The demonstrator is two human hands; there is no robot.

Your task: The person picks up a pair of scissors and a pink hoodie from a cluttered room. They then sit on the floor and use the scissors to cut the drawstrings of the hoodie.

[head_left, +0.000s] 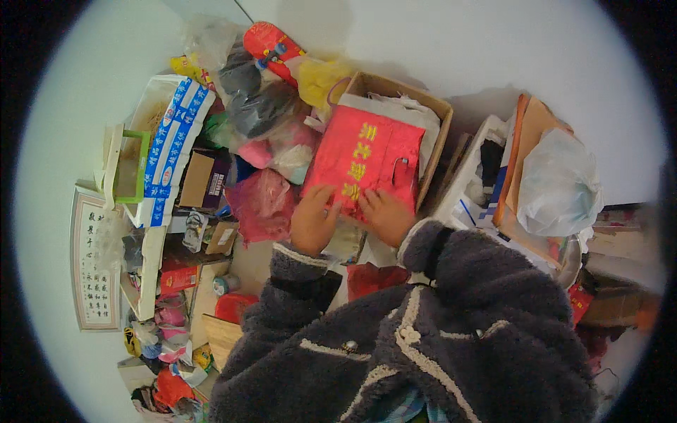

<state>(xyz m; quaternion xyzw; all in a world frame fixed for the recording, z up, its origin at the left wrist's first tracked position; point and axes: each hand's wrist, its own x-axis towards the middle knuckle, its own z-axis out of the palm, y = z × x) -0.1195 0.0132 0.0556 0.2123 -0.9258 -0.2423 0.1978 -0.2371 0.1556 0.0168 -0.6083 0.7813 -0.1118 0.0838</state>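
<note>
A flat red fabric bag (367,144) with yellow lettering lies over the top of an open cardboard box (436,106). At the bag's near left corner is my left hand (315,220), its fingers bent over the edge. My right hand (386,217) is closed on the near edge, a little to the right. Fabric bunches up near the right hand, and the fingertips of both hands are partly hidden. Pale crumpled sheets (402,106) show behind the bag, inside the box. A dark red plastic bag (262,208) lies left of my left hand.
Stuffed plastic bags (264,109) and a red skateboard (271,49) are piled at the back left. A white box with blue tape (169,151) stands further left. On the right are a white foam box (462,176) and a whitish plastic bag (560,183). A framed sign (95,261) leans at the far left.
</note>
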